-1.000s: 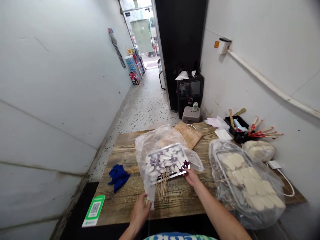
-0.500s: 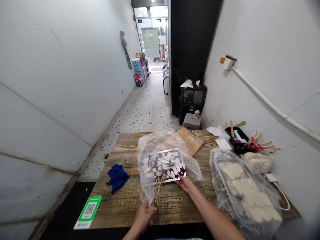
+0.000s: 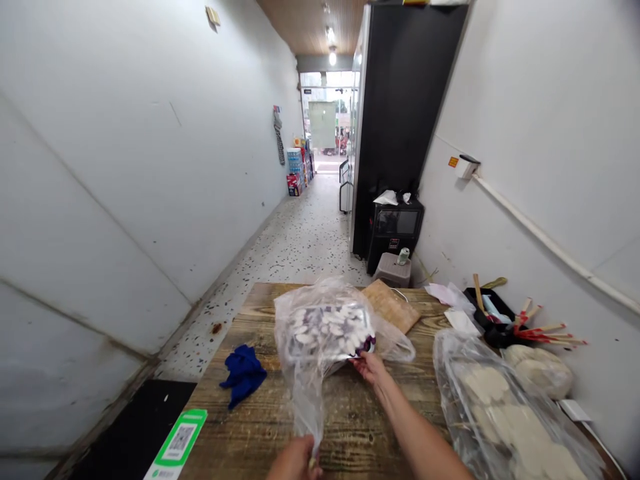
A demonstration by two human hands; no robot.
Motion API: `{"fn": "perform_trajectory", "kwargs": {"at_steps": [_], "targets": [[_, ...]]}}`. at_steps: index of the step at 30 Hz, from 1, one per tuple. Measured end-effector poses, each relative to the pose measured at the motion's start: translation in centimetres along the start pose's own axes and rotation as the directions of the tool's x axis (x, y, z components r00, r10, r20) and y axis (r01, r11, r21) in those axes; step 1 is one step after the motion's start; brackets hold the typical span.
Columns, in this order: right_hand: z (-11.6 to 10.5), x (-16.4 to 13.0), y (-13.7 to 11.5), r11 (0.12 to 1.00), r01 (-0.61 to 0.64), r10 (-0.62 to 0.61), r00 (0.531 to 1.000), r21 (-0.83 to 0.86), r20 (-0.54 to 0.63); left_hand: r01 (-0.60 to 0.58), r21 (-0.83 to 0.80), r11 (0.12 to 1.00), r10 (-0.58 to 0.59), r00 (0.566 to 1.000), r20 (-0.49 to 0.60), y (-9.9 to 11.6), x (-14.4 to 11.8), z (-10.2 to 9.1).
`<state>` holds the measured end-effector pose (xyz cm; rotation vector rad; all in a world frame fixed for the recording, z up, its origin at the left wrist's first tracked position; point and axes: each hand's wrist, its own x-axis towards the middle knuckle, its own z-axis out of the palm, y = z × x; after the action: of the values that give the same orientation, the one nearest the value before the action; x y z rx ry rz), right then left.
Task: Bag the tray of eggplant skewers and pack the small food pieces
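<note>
On the wooden table [image 3: 260,420], left hand [image 3: 295,461] clamped on bag [image 3: 307,400], right hand [image 3: 369,365] gripping tray [image 3: 327,328] (inside bag).

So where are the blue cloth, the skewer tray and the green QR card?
blue cloth [image 3: 243,375], head view, middle of the crumpled fabric
skewer tray [image 3: 327,328], head view, food seen through the bag
QR card [image 3: 179,443], head view, printed code

Green card [image 3: 176,445] on table edge: QR code; no legible txt.
</note>
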<state>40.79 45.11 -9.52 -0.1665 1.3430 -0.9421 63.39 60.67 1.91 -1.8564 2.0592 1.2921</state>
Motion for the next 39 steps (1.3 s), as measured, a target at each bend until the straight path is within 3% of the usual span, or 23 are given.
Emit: {"fn": "perform_trajectory", "kwargs": {"at_steps": [3,6,10,14,18,23,25,29,32,34,37,39], "targets": [[2.8,1.1,-0.4,0.999,-0.01,0.011,1.0,-0.051,0.005,-0.042,0.096,0.994,0.04,0.999,0.027,0.6,0.3,0.1],[4.6,1.9,-0.5,0.993,-0.033,0.036,0.999,-0.115,0.021,-0.042,0.1,0.994,0.043,0.999,-0.013,0.1,0.1,-1.1],[5.9,2.3,0.4,0.976,-0.07,0.08,0.996,-0.204,0.043,0.007,0.075,0.997,0.002,0.993,-0.119,-2.0,-0.9,-2.2],[6.0,2.0,1.2,0.94,-0.097,0.12,0.991,-0.326,0.051,0.038,0.031,0.999,-0.034,0.994,-0.106,-3.2,-1.7,-2.0],[3.7,1.2,-0.5,0.87,-0.113,0.109,0.993,-0.481,-0.036,0.005,-0.053,0.999,-0.013,0.987,-0.16,-2.9,-2.0,-2.3],[-0.6,0.2,-6.2,0.826,0.113,-0.196,0.976,-0.553,-0.093,-0.035,-0.136,0.99,-0.001,0.967,-0.256,-2.9,-2.2,-4.6],[-0.9,-0.3,-8.5,0.801,0.226,-0.31,0.949,-0.555,-0.061,-0.078,-0.178,0.981,0.019,0.949,-0.314,-3.0,-2.3,-5.9],[0.5,-1.6,-13.2,0.742,0.394,-0.45,0.892,-0.543,0.032,-0.172,-0.3,0.938,0.03,0.905,-0.425,-2.6,-2.4,-9.2],[0.8,-3.4,-17.1,0.711,0.486,-0.532,0.844,-0.508,0.063,-0.235,-0.361,0.903,0.032,0.873,-0.488,-1.1,-2.9,-12.3],[-0.2,-5.0,-19.2,0.697,0.53,-0.58,0.813,-0.483,0.055,-0.255,-0.357,0.899,0.04,0.858,-0.512,0.6,-3.7,-13.9],[-3.5,-7.9,-20.0,0.68,0.564,-0.624,0.781,-0.469,0.036,-0.31,-0.237,0.921,0.173,0.869,-0.464,3.2,-5.3,-14.8],[-6.3,-9.9,-18.6,0.669,0.561,-0.615,0.786,-0.487,0.06,-0.337,-0.121,0.934,0.278,0.895,-0.35,4.3,-6.2,-14.1]]}}
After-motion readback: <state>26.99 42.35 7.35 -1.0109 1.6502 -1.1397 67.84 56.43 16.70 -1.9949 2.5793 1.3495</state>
